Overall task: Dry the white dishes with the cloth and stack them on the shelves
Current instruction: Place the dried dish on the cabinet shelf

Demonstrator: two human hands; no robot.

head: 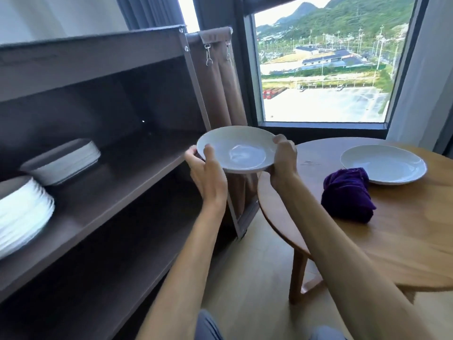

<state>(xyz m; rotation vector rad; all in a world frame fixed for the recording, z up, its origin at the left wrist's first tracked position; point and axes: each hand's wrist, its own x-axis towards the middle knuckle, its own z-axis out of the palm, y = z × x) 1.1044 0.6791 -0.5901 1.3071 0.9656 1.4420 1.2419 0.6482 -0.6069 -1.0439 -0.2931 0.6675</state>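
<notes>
- White dish (236, 148): shallow, round, being held level in mid-air between both hands, in the middle of the scene, just right of the shelf unit's front right corner and left of the counter.
- Left hand (208, 174): gripping the dish's left rim, thumb lying over the top of the rim, fingers curling underneath; the dish is sitting to the right of this hand.
- Right hand (284, 159): gripping the dish's right rim, thumb showing on top, fingers wrapping below and out of sight; the dish is sitting to the left of this hand.
- Second white dish (383, 164): lying flat on the counter at the far right, well apart from both hands.
- Purple cloth (346, 193): lying bunched on the counter, just near-left of the second dish, seeming to touch its rim; no hand is touching it.
- Counter (404, 236): round, wooden, standing at the right beneath the window.
- Shelf unit (98, 187): dark brown, open-fronted, filling the left side.
- Stack of white plates (23, 214): sitting on the middle shelf at the near left edge, blurred.
- Stack of white bowls (65, 160): sitting upside down on the same shelf, just farther back and to the right of the plates.
- Window (323, 60): standing at the far right, showing hills and buildings.
</notes>
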